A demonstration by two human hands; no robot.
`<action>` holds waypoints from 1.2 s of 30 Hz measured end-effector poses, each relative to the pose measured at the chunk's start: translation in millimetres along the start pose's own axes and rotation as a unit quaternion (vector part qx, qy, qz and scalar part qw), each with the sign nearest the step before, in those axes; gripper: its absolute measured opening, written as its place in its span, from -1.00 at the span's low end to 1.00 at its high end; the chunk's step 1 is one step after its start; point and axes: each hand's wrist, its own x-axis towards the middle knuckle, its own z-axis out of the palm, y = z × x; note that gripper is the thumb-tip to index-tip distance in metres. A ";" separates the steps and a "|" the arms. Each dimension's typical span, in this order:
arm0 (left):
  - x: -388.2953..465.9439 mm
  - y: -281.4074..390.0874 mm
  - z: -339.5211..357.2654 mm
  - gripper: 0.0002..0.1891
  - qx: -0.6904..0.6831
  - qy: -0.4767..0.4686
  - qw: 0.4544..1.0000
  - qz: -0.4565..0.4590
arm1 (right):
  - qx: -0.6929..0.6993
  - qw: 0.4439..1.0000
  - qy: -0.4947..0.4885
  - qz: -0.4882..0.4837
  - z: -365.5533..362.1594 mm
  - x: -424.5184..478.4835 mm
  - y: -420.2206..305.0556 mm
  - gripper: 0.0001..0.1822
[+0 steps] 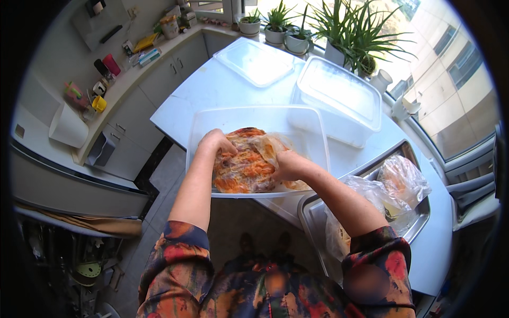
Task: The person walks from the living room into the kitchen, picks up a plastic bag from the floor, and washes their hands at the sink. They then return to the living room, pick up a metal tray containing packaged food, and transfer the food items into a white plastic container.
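Note:
A clear rectangular plastic box (322, 159) lies at the near edge of the table. Inside it is an orange-red mass of food (242, 167) that seems to be wrapped in thin clear plastic. My left hand (218, 142) reaches in over the left side, its fingertips against the upper left of the mass. On the right, my right hand (289, 163) grips a crumpled part of the plastic wrap (273, 148) beside the food. The fingertips of both hands are partly hidden.
A metal tray (314, 214) with plastic bags (401, 179) of food stands at right. Behind the open box are a lidded plastic box (338, 95) and a flat clear lid (256, 61). Potted plants (298, 39) line the window. A counter (131, 81) with cups runs along the left.

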 end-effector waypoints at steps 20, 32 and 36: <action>-27.3 14.8 -2.7 -0.61 -0.001 0.349 0.869 0.351 | 0.091 0.972 0.217 -0.026 8.3 17.1 -17.3 -0.76; -65.8 -80.7 -1.1 -0.67 -0.214 0.372 0.885 0.180 | 0.257 0.962 0.095 0.000 5.3 57.5 25.8 -0.52; -57.1 -81.8 15.8 -0.69 -0.378 0.373 0.826 0.189 | 0.271 0.958 0.010 0.091 0.5 52.8 10.1 -0.65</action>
